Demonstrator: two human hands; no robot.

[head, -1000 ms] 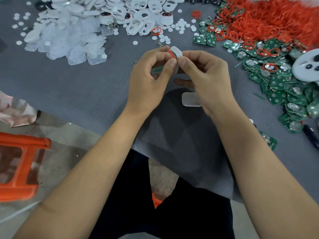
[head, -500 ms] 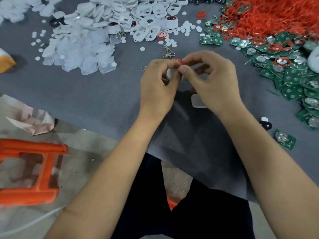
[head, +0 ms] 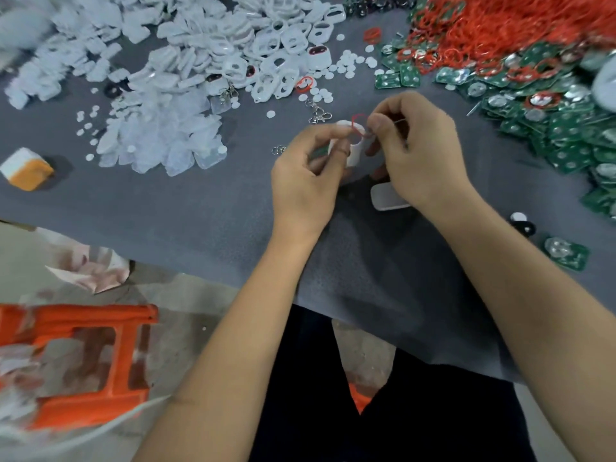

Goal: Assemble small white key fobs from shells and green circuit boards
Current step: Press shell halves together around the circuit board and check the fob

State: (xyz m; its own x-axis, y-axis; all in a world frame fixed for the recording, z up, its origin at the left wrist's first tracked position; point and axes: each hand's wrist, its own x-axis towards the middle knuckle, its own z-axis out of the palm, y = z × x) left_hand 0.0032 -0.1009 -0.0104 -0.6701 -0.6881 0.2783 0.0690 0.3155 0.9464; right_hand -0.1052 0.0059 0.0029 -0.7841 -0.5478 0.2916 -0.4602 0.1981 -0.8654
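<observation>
My left hand [head: 308, 181] grips a small white fob shell [head: 350, 149] upright above the grey mat [head: 186, 201]. My right hand [head: 421, 151] pinches a thin red ring [head: 359, 125] at the shell's top edge. A sliver of green board shows between my left fingers, mostly hidden. A second white shell half [head: 386, 196] lies flat on the mat, partly under my right wrist. A lone green circuit board [head: 565, 253] lies at the right, near the mat's edge.
White shells [head: 266, 38] and clear covers [head: 160, 128] are heaped at the back left. Red rings [head: 500, 21] and green boards [head: 566, 128] fill the back right. Metal clasps [head: 318, 111] lie behind my hands. An orange stool [head: 83, 358] stands on the floor to the left.
The view has shifted, so my hands sit further right in the frame. The red ring now stands out more clearly above the shell between my fingertips.
</observation>
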